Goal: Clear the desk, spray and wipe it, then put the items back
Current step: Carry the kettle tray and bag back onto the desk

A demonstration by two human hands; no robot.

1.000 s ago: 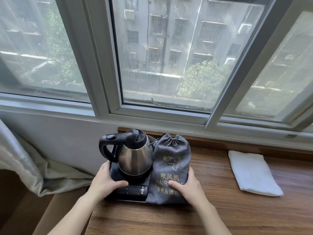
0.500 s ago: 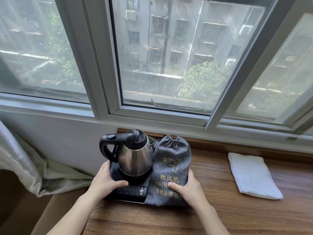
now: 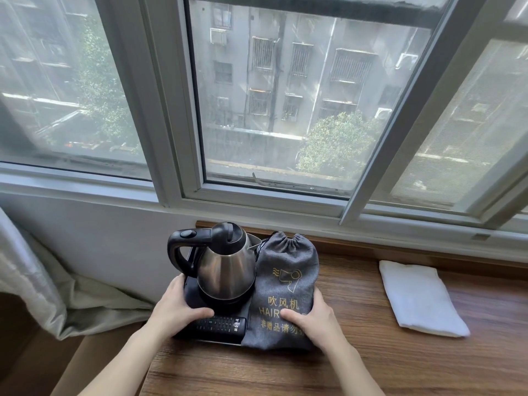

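Note:
A black tray [image 3: 191, 292] sits at the left end of the wooden desk [image 3: 371, 364]. It carries a steel kettle [image 3: 227, 277] with a black handle, a black remote [image 3: 223, 324] along its front, and a grey hair-dryer bag [image 3: 288, 267] on its right side. My left hand [image 3: 177, 310] grips the tray's left edge, thumb on top beside the remote. My right hand [image 3: 314, 318] grips the right side, its thumb lying across the bag's printed lettering. The tray's right edge is hidden under the bag.
A folded white cloth [image 3: 420, 298] lies on the desk to the right. A window sill [image 3: 400, 224] runs directly behind the desk. A pale curtain [image 3: 34, 281] bunches on the floor to the left, past the desk's end.

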